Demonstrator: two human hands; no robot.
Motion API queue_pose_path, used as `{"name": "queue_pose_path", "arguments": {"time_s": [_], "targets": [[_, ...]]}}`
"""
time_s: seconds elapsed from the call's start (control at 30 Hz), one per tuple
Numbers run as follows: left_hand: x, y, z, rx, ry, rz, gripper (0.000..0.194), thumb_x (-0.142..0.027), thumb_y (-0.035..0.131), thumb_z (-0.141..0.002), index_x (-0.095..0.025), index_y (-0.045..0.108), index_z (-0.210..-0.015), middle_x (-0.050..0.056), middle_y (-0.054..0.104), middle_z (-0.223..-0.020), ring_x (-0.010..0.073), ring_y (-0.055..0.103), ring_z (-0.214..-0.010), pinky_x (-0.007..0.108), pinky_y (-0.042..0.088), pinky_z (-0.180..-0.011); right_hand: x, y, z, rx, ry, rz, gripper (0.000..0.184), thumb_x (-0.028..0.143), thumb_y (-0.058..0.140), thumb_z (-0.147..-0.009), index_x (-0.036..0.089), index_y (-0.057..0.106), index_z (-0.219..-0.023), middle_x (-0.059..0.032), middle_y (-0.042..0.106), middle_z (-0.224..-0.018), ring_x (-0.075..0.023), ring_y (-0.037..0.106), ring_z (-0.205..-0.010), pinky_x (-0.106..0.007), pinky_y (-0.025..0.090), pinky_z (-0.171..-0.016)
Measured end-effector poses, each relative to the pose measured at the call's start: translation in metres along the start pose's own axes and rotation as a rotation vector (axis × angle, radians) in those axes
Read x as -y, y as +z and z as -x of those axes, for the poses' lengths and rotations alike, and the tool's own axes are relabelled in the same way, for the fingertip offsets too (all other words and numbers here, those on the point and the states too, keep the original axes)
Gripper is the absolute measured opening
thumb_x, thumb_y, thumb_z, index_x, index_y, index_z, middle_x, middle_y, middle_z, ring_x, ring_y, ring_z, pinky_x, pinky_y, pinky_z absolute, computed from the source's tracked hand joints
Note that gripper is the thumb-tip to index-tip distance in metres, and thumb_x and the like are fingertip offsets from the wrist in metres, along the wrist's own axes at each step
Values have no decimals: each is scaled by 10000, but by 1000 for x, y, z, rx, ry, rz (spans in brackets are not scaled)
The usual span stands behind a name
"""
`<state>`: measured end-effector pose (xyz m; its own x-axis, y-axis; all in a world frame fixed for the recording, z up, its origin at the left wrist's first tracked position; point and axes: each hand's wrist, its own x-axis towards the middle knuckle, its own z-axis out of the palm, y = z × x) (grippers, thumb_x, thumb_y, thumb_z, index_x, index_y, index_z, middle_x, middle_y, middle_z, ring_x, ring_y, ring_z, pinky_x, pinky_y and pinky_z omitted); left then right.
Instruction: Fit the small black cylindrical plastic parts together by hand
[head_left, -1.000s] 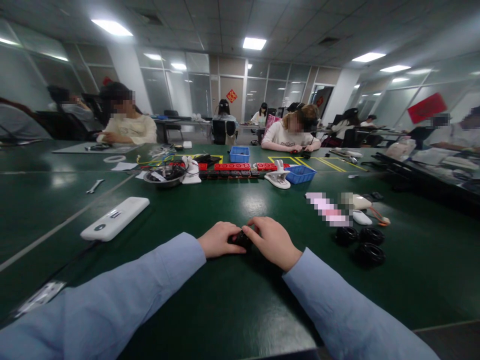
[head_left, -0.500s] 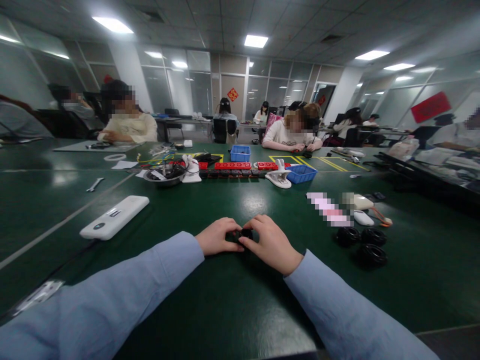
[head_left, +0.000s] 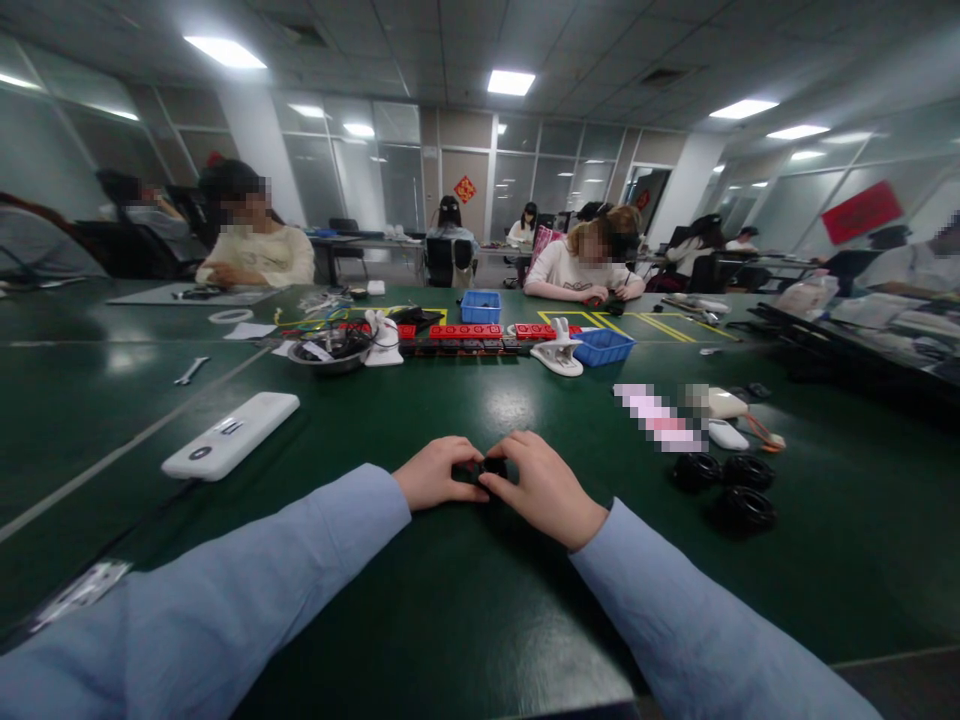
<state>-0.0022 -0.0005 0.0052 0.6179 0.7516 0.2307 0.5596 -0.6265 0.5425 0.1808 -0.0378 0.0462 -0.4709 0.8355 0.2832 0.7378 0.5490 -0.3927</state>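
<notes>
A small black part (head_left: 491,467) sits on the green table (head_left: 480,600) between my two hands. My left hand (head_left: 435,475) curls around its left side, fingers closed on it. My right hand (head_left: 544,488) pinches it from the right with thumb and fingers. Most of the part is hidden by my fingers. Both sleeves are light blue and rest on the table.
Three black rings (head_left: 724,488) lie to the right, beside white parts (head_left: 724,405). A white power bank (head_left: 231,435) lies to the left. Further back stand a metal bowl (head_left: 330,352), red blocks (head_left: 465,331) and blue bins (head_left: 600,347). Other people sit at the far side.
My hands have drawn closer around the black part and shifted slightly; less of the part shows than a second ago. Nothing else on the table moved.
</notes>
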Motion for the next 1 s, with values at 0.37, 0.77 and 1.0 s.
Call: {"name": "queue_pose_path", "arguments": {"time_s": [0.37,0.77,1.0], "targets": [[2,1,0,13,-17,3,317,-409,733,-650,-171,618,-826,-15,531,-759,141,511,-726,241,384,-641,2,-1,0,9,-11,29,142,270,626,-781,153,615,-859,-59,583,-869,-185,521,-863,-307,420,-764],[4,2,0,6,11,5,314,-405,728,-661,-162,627,-831,-10,530,-758,138,512,-727,243,388,-662,0,0,0,-6,-31,50,151,277,620,-791,149,644,-868,-61,595,-844,-192,515,-857,-310,415,-749],[1,1,0,3,-3,26,306,-390,730,-662,-177,636,-861,3,533,-846,150,520,-784,258,406,-707,2,-1,-1,8,-25,63,159,276,619,-792,149,642,-885,-66,602,-865,-190,522,-872,-312,416,-771]]}}
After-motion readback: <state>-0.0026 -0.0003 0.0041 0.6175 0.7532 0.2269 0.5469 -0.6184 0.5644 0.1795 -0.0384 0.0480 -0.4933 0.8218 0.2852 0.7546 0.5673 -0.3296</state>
